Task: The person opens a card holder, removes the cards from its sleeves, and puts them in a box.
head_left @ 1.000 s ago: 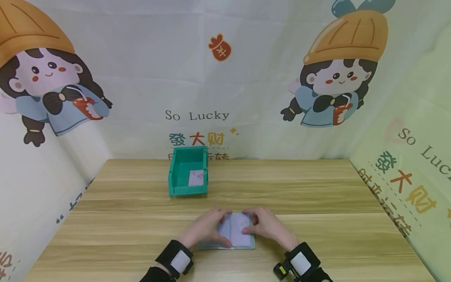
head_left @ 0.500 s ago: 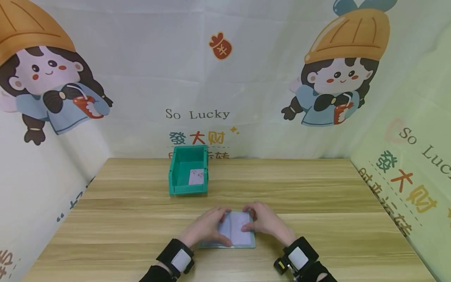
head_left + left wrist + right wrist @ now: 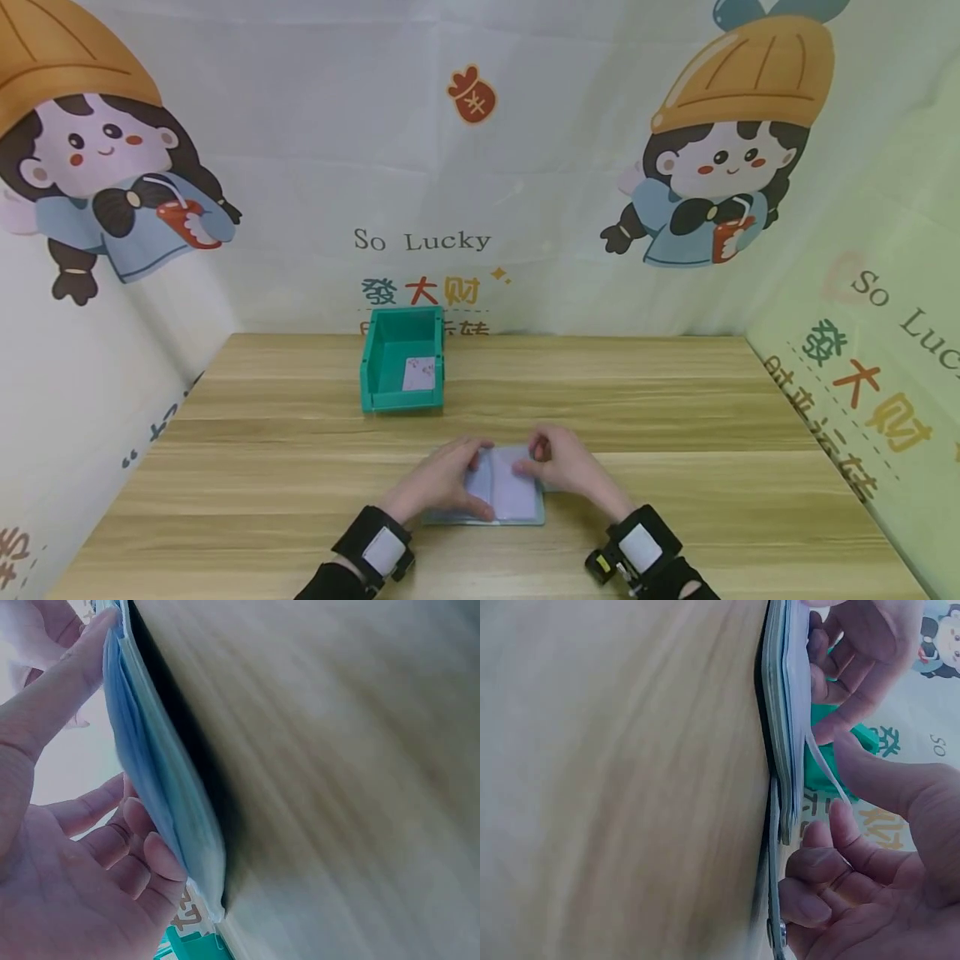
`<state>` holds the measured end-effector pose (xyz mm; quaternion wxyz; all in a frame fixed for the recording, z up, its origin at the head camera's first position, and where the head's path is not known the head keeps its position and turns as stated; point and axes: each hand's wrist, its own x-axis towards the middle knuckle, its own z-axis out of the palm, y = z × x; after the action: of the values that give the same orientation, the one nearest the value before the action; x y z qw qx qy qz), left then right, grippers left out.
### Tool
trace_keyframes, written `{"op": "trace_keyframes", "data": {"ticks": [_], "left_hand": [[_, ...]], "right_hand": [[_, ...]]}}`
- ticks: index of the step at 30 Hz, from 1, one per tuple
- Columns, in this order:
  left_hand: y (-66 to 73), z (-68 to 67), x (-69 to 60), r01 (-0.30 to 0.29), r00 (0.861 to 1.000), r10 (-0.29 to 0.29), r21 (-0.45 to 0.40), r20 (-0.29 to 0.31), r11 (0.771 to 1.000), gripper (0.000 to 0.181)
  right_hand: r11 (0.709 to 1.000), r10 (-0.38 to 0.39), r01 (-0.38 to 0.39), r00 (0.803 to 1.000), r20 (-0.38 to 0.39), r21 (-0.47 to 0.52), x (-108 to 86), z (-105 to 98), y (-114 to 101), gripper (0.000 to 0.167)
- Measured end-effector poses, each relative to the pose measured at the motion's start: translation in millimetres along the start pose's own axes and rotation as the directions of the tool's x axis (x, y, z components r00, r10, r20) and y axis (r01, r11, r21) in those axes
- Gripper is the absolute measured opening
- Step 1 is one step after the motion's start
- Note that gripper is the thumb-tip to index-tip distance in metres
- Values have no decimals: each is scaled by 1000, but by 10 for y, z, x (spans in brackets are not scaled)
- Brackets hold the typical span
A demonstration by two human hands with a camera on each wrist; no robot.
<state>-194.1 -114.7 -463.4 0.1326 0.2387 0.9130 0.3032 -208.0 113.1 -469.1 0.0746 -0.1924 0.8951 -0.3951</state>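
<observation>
An open notebook (image 3: 516,492) with pale lilac pages and a light blue-green cover lies on the table between both hands. My left hand (image 3: 444,482) rests on its left half, thumb at the near edge, fingers bent at the far edge. In the left wrist view the thumb and fingertips press the pages. My right hand (image 3: 570,467) is at the right page's upper corner. In the right wrist view a thin page (image 3: 826,766) stands lifted from the stack, pinched between thumb and index finger. Beneath that hand, a cover strap (image 3: 774,877) with a metal snap sticks out.
A green bin (image 3: 403,400) stands farther back, left of centre, with a small pale card (image 3: 418,374) inside. The wooden table (image 3: 660,400) ends at a printed cloth backdrop (image 3: 555,183). Each wrist wears a black strapped camera.
My right hand's fingers have drawn in and moved slightly up along the right page's edge, uncovering the cover's right border. The left hand stays in place on the notebook.
</observation>
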Motion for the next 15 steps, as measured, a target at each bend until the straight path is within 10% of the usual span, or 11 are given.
{"op": "trace_keyframes", "data": {"ticks": [11, 15], "left_hand": [[-83, -79, -42, -25, 995, 1, -223, -104, 974, 18], [-133, -96, -27, -24, 995, -7, -304, -100, 952, 25]], "right_hand": [[984, -131, 126, 991, 33, 128, -106, 18, -41, 31], [978, -141, 129, 988, 59, 162, -127, 50, -87, 36]]}}
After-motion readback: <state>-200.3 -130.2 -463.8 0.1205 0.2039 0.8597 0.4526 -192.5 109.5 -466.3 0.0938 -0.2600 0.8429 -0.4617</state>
